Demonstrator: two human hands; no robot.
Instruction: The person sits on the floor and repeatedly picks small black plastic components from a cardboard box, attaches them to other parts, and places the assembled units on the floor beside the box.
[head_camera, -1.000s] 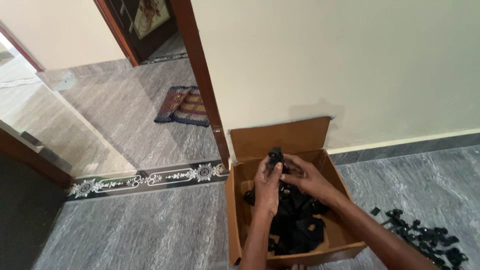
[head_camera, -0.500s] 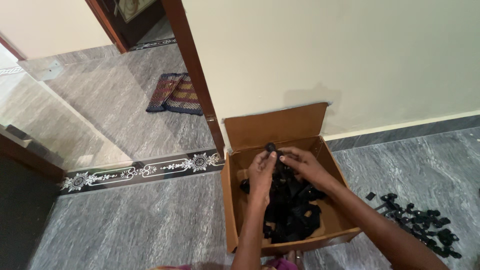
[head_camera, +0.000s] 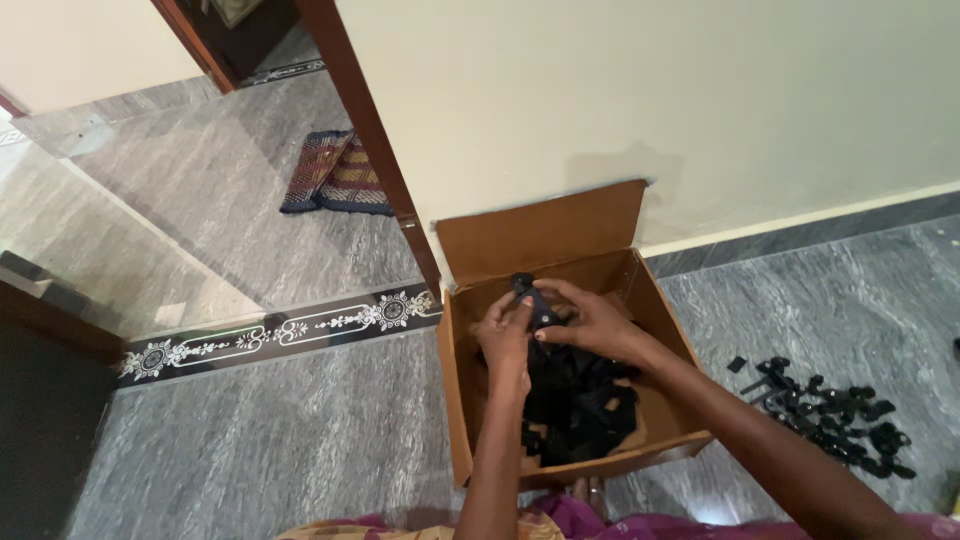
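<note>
Seen from the head camera, both hands, left hand (head_camera: 505, 335) and right hand (head_camera: 585, 322), stay pinched on one small black part (head_camera: 530, 296), now lifted slightly higher over the cardboard box (head_camera: 455, 400) of black pieces (head_camera: 575, 405); loose parts (head_camera: 835, 410) lie rightward on the floor (head_camera: 250, 440).

Bare forearms, no sleeves, no watch or bangles in view. Dark polish on nails of right hand (head_camera: 590, 322). Magenta and yellow-orange cloth (head_camera: 560, 520) over lap at bottom edge.
</note>
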